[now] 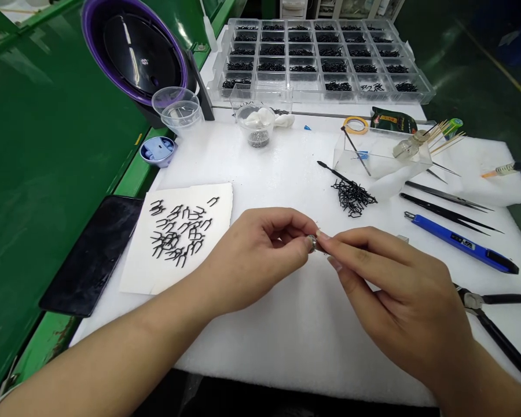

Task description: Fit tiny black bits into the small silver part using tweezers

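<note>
My left hand (260, 255) and my right hand (391, 289) meet over the white foam mat (286, 324). Both are closed in a pinch on one tiny metal part (312, 242) held between their fingertips. What the part is I cannot make out. To the left, several small black forked pieces (180, 231) lie on a sheet of white paper (139, 272). A loose heap of black hooks (352, 197) sits just beyond my hands, with a thin black stick (332, 172) lying into it.
A clear compartment box (321, 58) of black parts stands at the back. Tweezers (449, 213), a blue pen knife (460, 243) and pliers (495, 324) lie at the right. A black phone (91, 255), plastic cups (178, 110), a small cup with beads (258, 124), and a clear tray (382, 153) are nearby.
</note>
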`<state>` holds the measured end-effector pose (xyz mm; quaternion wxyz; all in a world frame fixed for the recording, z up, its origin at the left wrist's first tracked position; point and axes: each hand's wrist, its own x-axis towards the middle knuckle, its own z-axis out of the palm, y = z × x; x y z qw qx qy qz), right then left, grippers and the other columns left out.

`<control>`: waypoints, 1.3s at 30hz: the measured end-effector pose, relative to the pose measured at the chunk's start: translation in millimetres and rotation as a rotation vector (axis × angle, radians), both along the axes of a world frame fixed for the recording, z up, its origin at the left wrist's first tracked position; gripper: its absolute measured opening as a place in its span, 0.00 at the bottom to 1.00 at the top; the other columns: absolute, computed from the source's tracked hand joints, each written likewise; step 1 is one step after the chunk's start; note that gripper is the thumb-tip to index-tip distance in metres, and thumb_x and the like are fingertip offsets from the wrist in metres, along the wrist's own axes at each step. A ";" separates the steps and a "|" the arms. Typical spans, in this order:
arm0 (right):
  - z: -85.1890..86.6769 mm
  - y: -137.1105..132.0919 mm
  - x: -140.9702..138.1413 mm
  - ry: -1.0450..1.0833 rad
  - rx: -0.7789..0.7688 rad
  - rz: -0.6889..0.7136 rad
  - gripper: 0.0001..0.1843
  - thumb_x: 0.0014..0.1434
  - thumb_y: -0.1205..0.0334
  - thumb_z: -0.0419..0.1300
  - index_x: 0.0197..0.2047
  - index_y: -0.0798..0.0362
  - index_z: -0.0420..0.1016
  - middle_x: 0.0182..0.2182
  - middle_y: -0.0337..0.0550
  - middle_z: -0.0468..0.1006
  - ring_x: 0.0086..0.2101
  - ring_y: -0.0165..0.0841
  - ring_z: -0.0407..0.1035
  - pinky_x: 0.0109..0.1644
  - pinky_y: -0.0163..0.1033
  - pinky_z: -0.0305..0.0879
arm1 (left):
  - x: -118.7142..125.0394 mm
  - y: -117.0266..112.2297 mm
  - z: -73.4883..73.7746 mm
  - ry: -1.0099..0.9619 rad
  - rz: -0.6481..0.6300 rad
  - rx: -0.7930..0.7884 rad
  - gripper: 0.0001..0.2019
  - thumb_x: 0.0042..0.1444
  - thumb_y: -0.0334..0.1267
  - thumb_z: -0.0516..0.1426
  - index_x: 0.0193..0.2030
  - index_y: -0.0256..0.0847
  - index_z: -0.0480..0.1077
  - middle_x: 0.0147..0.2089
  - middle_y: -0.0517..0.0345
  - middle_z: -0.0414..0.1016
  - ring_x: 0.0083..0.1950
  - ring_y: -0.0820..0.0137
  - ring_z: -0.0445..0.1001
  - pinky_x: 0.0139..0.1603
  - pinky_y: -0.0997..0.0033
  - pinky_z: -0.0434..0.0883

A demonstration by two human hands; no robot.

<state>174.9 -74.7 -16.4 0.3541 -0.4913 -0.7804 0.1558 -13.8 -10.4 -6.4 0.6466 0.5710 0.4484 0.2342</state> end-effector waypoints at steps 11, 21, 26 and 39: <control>0.2 0.8 1.5 0.010 -0.015 0.012 0.23 0.61 0.81 0.56 0.56 0.60 0.77 0.43 0.45 0.79 0.42 0.24 0.72 0.46 0.29 0.70 | 0.7 1.6 0.7 -0.012 -0.016 0.028 0.04 0.58 0.33 0.61 0.38 0.40 0.78 0.33 0.64 0.77 0.36 0.76 0.73 0.40 0.76 0.71; -0.9 0.8 2.6 -0.016 -0.017 0.048 0.24 0.61 0.81 0.55 0.58 0.58 0.76 0.46 0.46 0.78 0.46 0.28 0.72 0.51 0.33 0.71 | -1.9 3.5 -1.9 0.000 -0.044 -0.028 0.03 0.58 0.35 0.62 0.36 0.42 0.78 0.33 0.63 0.77 0.37 0.74 0.72 0.40 0.74 0.69; 5.8 3.8 13.5 -0.042 0.030 -0.064 0.20 0.62 0.77 0.57 0.55 0.56 0.79 0.44 0.43 0.79 0.41 0.26 0.74 0.44 0.31 0.70 | -3.3 5.3 -1.1 0.062 -0.036 -0.017 0.04 0.58 0.35 0.61 0.38 0.43 0.78 0.32 0.62 0.77 0.36 0.73 0.73 0.40 0.72 0.69; 3.2 21.8 50.6 -0.391 -0.211 -0.421 0.13 0.63 0.70 0.57 0.44 0.50 0.82 0.42 0.39 0.83 0.40 0.37 0.76 0.45 0.43 0.69 | -6.7 7.9 3.5 0.093 -0.030 -0.033 0.07 0.57 0.43 0.64 0.39 0.44 0.78 0.33 0.61 0.78 0.36 0.72 0.76 0.41 0.74 0.75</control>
